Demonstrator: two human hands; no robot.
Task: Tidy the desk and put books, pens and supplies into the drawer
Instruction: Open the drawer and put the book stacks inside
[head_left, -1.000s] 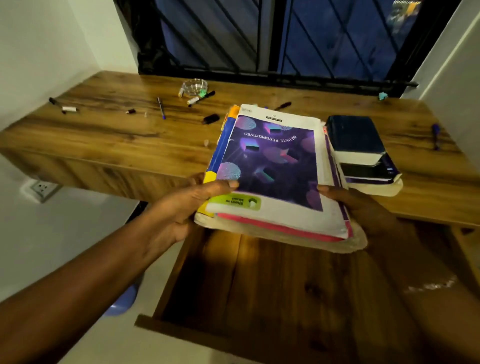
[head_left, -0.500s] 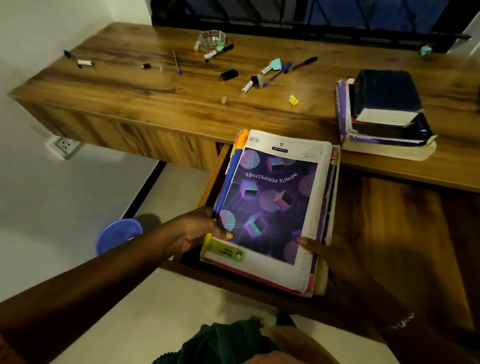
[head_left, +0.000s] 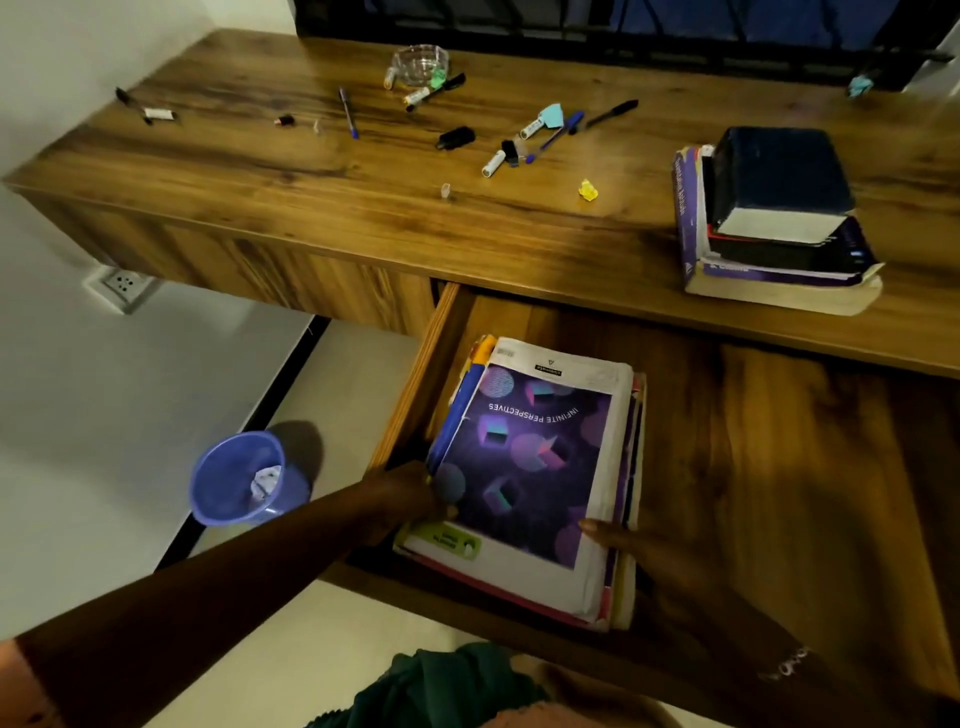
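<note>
A stack of books (head_left: 535, 467) topped by a purple "Infinite Perspectives" cover lies in the left part of the open wooden drawer (head_left: 779, 467). My left hand (head_left: 410, 496) grips the stack's near left edge, thumb on the cover. My right hand (head_left: 628, 545) holds the near right edge, thumb on top, fingers hidden beneath. A second pile of books (head_left: 774, 218) with a dark blue one on top sits on the right of the desk (head_left: 260, 171). Several pens and markers (head_left: 540, 137) lie scattered across the desktop.
A clear glass dish (head_left: 420, 63) stands at the back of the desk. A small yellow scrap (head_left: 588, 190) lies mid-desk. A blue waste bin (head_left: 241, 478) with crumpled paper sits on the floor left of the drawer. A wall socket (head_left: 120, 283) is under the desk's left end.
Both hands carried the book stack from above the desk edge down into the drawer's left side. The view tilted downward.
</note>
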